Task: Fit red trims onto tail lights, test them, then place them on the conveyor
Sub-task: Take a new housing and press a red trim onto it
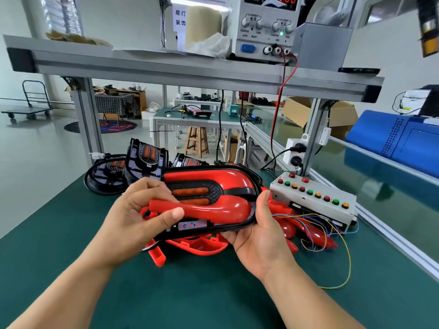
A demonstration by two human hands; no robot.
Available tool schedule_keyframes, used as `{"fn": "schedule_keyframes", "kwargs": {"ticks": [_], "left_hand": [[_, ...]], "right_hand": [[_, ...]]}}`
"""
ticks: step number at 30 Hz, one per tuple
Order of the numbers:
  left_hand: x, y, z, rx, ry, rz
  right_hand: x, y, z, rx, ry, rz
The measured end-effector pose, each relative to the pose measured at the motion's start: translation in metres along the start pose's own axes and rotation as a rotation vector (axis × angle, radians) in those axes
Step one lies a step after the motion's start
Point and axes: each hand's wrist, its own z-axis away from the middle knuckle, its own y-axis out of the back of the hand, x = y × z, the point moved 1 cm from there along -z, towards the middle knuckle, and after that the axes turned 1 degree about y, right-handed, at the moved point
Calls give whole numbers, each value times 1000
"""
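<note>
- My left hand (pixel 140 210) is pinching the red trim (pixel 223 210), seating it on the tail light (pixel 194 191).
- My right hand (pixel 259 231) is gripping the light's rounded end (bracing against that push).

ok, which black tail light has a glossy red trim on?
The black tail light in the left hand and right hand; three bare tail lights behind it have none.
</note>
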Motion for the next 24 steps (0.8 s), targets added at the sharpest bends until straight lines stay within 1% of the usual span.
{"fn": "schedule_keyframes", "kwargs": {"ticks": [2,4,9,11,16,24], "left_hand": [[0,-4,1,12,-35,-177],[-1,-6,1,20,-107,-331],[4,-5,-3,-15,-310,-495],[5,-4,-4,-20,-341,-508],[6,-2,-2,20,-282,-403],[3,-13,2,-42,-277,-504]], "right_hand": [[0,0,0,12,-6,8],[0,0,0,32,-8,8],[0,2,-1,61,-4,16],[1,2,-1,67,-5,28],[-1,5,-2,65,2,20],[-3,6,-2,85,10,24]]}}
